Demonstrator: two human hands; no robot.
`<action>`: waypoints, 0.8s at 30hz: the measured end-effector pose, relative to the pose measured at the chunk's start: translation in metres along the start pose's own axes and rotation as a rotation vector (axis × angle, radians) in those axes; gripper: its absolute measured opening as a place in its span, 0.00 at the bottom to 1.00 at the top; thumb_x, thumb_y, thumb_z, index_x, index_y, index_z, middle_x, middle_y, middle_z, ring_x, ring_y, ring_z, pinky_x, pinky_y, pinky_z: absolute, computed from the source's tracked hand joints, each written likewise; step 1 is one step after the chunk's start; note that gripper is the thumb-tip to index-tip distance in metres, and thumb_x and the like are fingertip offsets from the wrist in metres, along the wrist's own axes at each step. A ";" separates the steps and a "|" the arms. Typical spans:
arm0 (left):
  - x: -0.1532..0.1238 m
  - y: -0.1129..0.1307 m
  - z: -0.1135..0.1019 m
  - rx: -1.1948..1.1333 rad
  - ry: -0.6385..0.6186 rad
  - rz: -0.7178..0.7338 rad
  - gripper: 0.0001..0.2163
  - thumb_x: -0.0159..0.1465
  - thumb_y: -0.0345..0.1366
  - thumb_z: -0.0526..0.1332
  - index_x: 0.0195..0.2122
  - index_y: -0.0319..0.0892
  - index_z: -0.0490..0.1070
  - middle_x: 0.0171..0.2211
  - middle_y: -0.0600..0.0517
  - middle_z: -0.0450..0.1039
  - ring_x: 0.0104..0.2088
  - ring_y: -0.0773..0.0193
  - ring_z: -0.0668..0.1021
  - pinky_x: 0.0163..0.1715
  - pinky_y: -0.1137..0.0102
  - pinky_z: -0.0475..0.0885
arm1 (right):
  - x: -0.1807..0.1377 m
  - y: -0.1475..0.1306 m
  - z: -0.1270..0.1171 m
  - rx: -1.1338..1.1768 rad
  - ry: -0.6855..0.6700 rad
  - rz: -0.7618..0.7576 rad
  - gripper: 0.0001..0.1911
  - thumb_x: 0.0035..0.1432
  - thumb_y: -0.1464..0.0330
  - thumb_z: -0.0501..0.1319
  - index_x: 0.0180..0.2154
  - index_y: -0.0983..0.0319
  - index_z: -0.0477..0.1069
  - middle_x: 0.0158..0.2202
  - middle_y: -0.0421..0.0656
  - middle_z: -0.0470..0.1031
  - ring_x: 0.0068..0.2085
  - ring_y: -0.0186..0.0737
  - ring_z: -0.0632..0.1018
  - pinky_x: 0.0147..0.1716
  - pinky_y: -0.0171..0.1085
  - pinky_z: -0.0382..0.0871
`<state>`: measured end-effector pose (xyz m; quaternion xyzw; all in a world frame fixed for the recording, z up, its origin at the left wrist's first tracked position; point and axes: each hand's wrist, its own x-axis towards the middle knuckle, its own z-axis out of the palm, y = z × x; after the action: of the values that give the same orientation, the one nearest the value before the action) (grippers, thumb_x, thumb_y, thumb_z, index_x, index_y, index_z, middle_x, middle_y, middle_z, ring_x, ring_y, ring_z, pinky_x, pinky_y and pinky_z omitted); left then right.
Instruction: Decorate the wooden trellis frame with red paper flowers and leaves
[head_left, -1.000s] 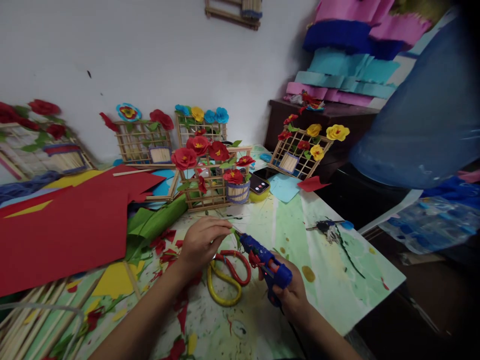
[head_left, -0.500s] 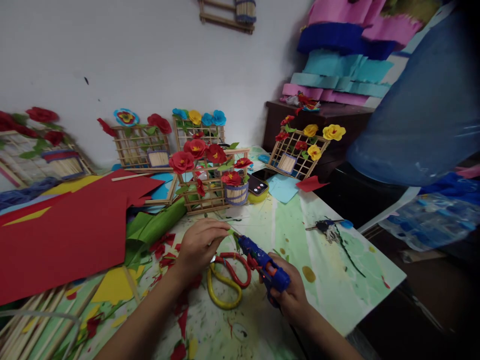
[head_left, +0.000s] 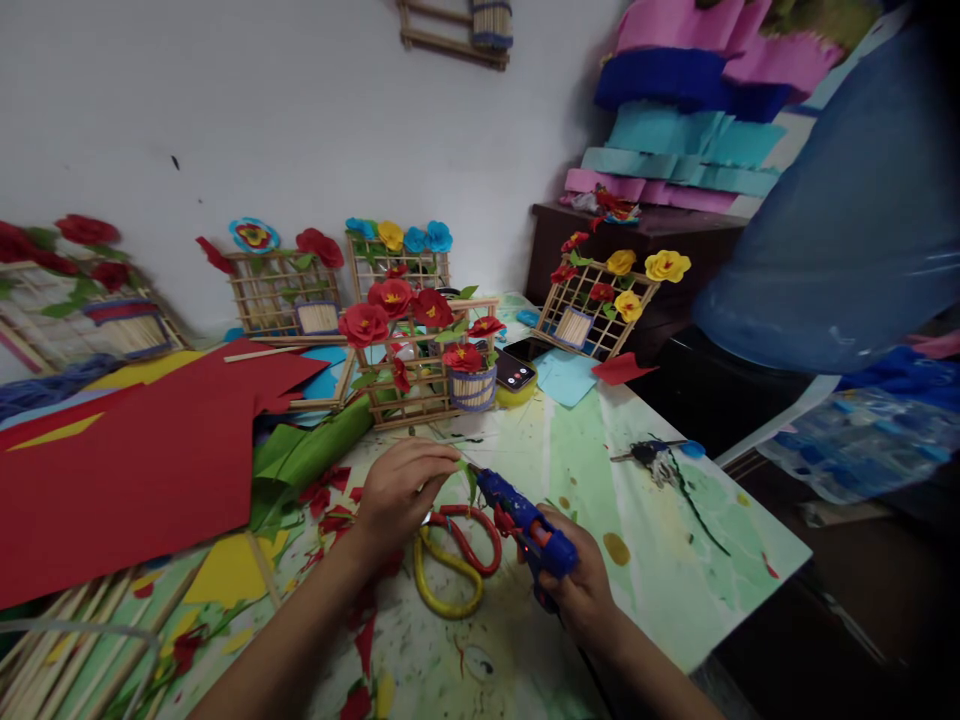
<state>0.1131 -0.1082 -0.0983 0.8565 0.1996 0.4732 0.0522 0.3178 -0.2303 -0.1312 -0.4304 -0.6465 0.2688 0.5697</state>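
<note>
My right hand (head_left: pixel 581 570) grips a blue hot glue gun (head_left: pixel 525 525), its nozzle pointing up and left toward my other hand. A small green paper leaf (head_left: pixel 471 482) hangs at the fingertips of my left hand (head_left: pixel 401 490), which is closed in a pinch on it. The nozzle tip is right by the leaf; whether they touch I cannot tell. Below, between the hands, lie scissors with one red and one yellow handle (head_left: pixel 450 600), their blades hidden under my left hand. Ahead stands a stick trellis (head_left: pixel 412 400) with red paper flowers (head_left: pixel 390 298) and a small basket (head_left: pixel 472 388).
Red paper sheets (head_left: pixel 135 490), a green paper roll (head_left: pixel 300 450) and bundled sticks (head_left: pixel 67 640) crowd the left. Behind are more flowered trellises (head_left: pixel 285 290). A phone (head_left: pixel 516 370) lies near a tilted trellis (head_left: pixel 592 305). Large blue water jug (head_left: pixel 832 220) at right.
The glue gun has shifted very slightly, and the leaf shows a little more clearly beside its nozzle. Both hands keep nearly the same place and grip.
</note>
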 end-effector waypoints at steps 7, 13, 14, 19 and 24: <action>-0.006 -0.001 0.005 -0.071 0.052 -0.306 0.05 0.58 0.29 0.62 0.31 0.45 0.76 0.33 0.51 0.80 0.37 0.62 0.80 0.42 0.66 0.71 | 0.001 0.007 -0.004 -0.195 0.024 0.015 0.10 0.59 0.61 0.54 0.32 0.60 0.68 0.27 0.41 0.68 0.31 0.39 0.70 0.30 0.37 0.62; 0.005 -0.014 0.021 -0.390 0.419 -0.954 0.08 0.50 0.37 0.67 0.30 0.41 0.75 0.27 0.52 0.76 0.27 0.65 0.75 0.30 0.70 0.69 | 0.006 0.014 -0.004 -0.598 -0.119 0.197 0.09 0.54 0.66 0.60 0.37 0.64 0.71 0.32 0.46 0.73 0.36 0.45 0.71 0.36 0.41 0.63; 0.009 -0.017 0.024 -0.437 0.453 -0.987 0.09 0.48 0.37 0.67 0.30 0.40 0.74 0.27 0.53 0.75 0.27 0.66 0.74 0.30 0.71 0.69 | 0.006 0.014 -0.003 -0.630 -0.148 0.226 0.09 0.54 0.66 0.60 0.37 0.64 0.72 0.33 0.47 0.73 0.37 0.46 0.71 0.37 0.41 0.63; 0.032 -0.030 0.038 -0.624 0.613 -1.093 0.13 0.41 0.36 0.70 0.28 0.39 0.73 0.26 0.53 0.73 0.27 0.68 0.72 0.30 0.72 0.65 | 0.006 0.012 -0.002 -0.678 -0.231 0.305 0.09 0.54 0.68 0.62 0.37 0.65 0.72 0.34 0.48 0.73 0.38 0.46 0.72 0.38 0.41 0.64; 0.044 -0.046 0.053 -0.704 0.723 -1.162 0.15 0.39 0.36 0.71 0.28 0.39 0.73 0.23 0.55 0.70 0.23 0.70 0.69 0.26 0.73 0.62 | 0.005 0.012 -0.003 -0.672 -0.261 0.325 0.09 0.54 0.68 0.62 0.37 0.66 0.72 0.34 0.48 0.74 0.38 0.46 0.71 0.38 0.41 0.63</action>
<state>0.1646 -0.0438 -0.1051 0.3392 0.4597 0.6559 0.4933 0.3233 -0.2204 -0.1378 -0.6518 -0.6890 0.1813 0.2600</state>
